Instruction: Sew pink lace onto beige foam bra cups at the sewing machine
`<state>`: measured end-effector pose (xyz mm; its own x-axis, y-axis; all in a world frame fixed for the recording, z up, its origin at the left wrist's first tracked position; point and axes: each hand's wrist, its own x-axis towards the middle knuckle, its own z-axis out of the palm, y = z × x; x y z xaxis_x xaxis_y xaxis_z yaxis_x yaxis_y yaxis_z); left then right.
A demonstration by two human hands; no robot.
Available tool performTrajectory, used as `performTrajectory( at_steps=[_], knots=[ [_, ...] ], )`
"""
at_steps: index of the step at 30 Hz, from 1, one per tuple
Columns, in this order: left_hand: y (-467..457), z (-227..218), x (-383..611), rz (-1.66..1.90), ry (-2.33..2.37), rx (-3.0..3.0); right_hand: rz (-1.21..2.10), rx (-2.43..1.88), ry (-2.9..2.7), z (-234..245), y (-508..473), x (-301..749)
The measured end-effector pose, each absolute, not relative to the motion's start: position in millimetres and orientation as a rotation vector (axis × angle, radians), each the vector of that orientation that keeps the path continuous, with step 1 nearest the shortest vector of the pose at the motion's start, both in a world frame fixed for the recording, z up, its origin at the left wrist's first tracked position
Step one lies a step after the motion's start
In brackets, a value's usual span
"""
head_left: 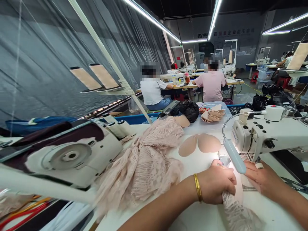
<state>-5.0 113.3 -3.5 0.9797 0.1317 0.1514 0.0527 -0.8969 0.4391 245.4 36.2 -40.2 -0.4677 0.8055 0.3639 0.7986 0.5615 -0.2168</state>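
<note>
My left hand (216, 184), with a gold bracelet at the wrist, is closed around a pale pink lace piece (238, 210), whose end hangs toward the table's front. My right hand (262, 176) lies with fingers stretched out on pale fabric beside the presser foot of the sewing machine (262, 128). A grey lamp (234, 157) lights the spot and hides part of the fabric and fingertips. Just beyond my left hand rests a joined pair of beige bra cups (209, 143). A heap of pink lace (151, 157) spreads to the left.
A clear plastic bin (194, 123) bears stacked beige cups (213, 114). A black bag (190, 110) stands behind. At left are a white machine part with a round wheel (72, 156) and a thread stand (113, 92). Scissors (295, 184) lie far right. Two people sit ahead at machines.
</note>
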Motion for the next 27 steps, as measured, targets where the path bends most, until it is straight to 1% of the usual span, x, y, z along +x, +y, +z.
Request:
performTrajectory(
  at_steps=[5,15,27],
  knots=[
    [113,-4,-4,0.241,0.156,2.684,0.078,-1.291,-2.353,-44,38,248],
    [112,8,-3,0.01,0.214,2.761,0.04,-1.353,-2.379,-43,34,246],
    [126,4,-3,0.127,0.182,2.851,0.034,-1.336,-2.357,-52,34,254]
  ],
)
